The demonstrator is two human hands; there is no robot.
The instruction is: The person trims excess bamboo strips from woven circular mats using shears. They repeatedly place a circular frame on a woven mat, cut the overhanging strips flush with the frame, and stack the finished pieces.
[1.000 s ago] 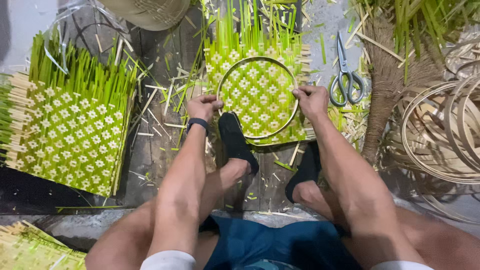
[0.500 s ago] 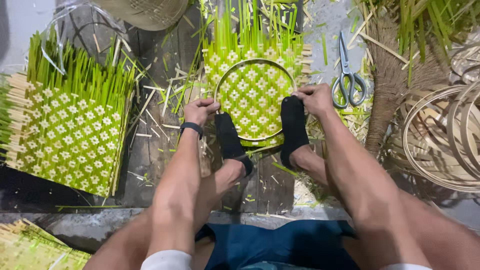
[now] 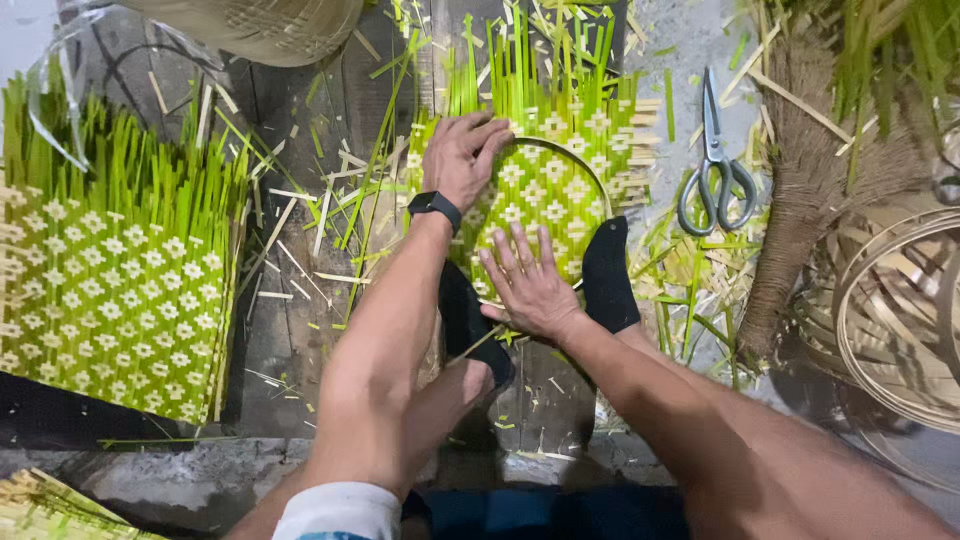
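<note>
Head view showed both hands flat on a green-and-pale woven mat of split strips [image 3: 545, 195] with loose upright ends at its far edge, lying on the dark plank floor [image 3: 290, 330] between the person's black-socked feet [image 3: 606, 275]. Left hand [image 3: 462, 160], black watch at wrist, was spread palm-down on the mat's upper-left part, fingers touching the thin round hoop [image 3: 590, 170] laid on the weave; nothing gripped. Right hand [image 3: 528, 285] was also open, fingers fanned, pressing the near part of the mat; not grasping anything. Feet pinned the near rim on both sides. Judgement: the step looked like pressing the weave down inside the hoop, so it likely went best with even palm pressure, hoop kept centred on the pattern, feet holding the edge so the mat did not slide, and fingers kept clear of sharp strip ends. A second woven green mat [image 3: 110, 300] lay well apart to the left, grey-handled scissors [image 3: 716, 165] just right of the mat, a brown fibre broom [image 3: 810, 190] and coiled pale hoops [image 3: 900, 310] farther right. Loose offcuts littered the floor.
</note>
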